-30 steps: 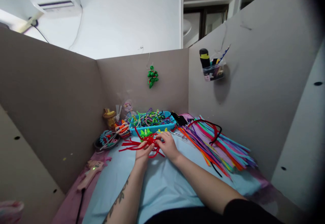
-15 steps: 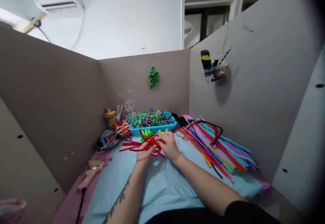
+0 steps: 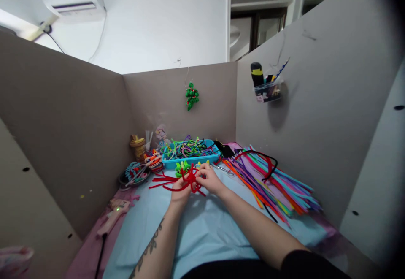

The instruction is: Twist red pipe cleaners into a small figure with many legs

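Note:
Between my hands is a bundle of red pipe cleaners (image 3: pixel 191 178), twisted together at the middle with ends sticking out all round. My left hand (image 3: pixel 181 191) grips it from the left and below. With thumb and fingertips pinched, my right hand (image 3: pixel 207 178) holds its right side. More red pipe cleaners (image 3: pixel 162 180) lie on the light blue cloth (image 3: pixel 202 237) just left of my left hand. Directly behind the bundle sits a green pipe-cleaner figure (image 3: pixel 182 168), partly covered by it. Some yellow pieces behind my right hand are mostly hidden.
A blue tray (image 3: pixel 190 161) of pipe-cleaner pieces stands at the back. Many-coloured pipe cleaners (image 3: pixel 278 186) lie right, near scissors (image 3: pixel 225 169). At left are a dark bowl (image 3: pixel 136 180) and a pink glue gun (image 3: pixel 114 218). Grey partitions (image 3: pixel 177 114) enclose the table.
The red bundle has turned in my hands, and its ends now point up in front of my left fingers. My right hand has shifted slightly; the table things stay put.

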Action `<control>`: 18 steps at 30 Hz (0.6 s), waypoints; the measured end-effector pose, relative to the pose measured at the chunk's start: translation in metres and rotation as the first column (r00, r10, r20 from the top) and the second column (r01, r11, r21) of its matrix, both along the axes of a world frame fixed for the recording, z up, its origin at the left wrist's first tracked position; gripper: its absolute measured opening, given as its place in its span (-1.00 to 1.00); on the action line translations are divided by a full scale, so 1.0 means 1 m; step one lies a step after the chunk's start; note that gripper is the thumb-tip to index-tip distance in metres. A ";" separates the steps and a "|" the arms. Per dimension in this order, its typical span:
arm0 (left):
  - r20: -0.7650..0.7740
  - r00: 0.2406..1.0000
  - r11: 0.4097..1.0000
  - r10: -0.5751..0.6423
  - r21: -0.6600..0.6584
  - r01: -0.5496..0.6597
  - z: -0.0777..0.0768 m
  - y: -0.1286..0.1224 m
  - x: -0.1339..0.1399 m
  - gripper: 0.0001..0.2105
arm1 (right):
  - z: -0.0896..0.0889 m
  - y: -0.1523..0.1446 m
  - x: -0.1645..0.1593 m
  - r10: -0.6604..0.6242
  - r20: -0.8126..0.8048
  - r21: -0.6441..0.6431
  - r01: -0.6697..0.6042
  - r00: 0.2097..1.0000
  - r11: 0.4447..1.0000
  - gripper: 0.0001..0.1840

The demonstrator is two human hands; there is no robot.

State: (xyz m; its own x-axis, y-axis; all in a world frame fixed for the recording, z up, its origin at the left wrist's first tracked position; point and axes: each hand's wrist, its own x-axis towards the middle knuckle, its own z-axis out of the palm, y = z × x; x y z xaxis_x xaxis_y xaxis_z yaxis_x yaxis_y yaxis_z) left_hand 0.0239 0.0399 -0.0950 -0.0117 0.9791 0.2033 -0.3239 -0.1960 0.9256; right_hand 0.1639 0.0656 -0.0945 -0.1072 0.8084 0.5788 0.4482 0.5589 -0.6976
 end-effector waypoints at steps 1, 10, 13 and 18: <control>-0.005 1.000 1.000 -0.001 0.003 0.001 0.000 0.000 0.000 -0.60 | 0.000 0.001 0.001 0.007 -0.007 -0.010 -0.007 1.000 1.000 -0.93; 0.102 0.982 0.987 0.156 -0.064 -0.151 -0.013 0.006 -0.009 -0.66 | 0.007 -0.013 0.001 0.121 0.153 0.212 -0.152 0.981 0.965 -0.74; 0.148 0.983 0.992 0.109 -0.087 -0.097 -0.014 0.006 -0.010 -0.68 | 0.006 -0.019 -0.004 0.132 0.254 0.262 -0.200 0.958 0.944 -0.82; 0.202 0.979 0.990 0.033 -0.141 -0.004 -0.012 0.007 -0.011 -0.77 | 0.002 -0.021 -0.008 0.086 0.340 0.299 -0.194 0.936 0.934 -0.84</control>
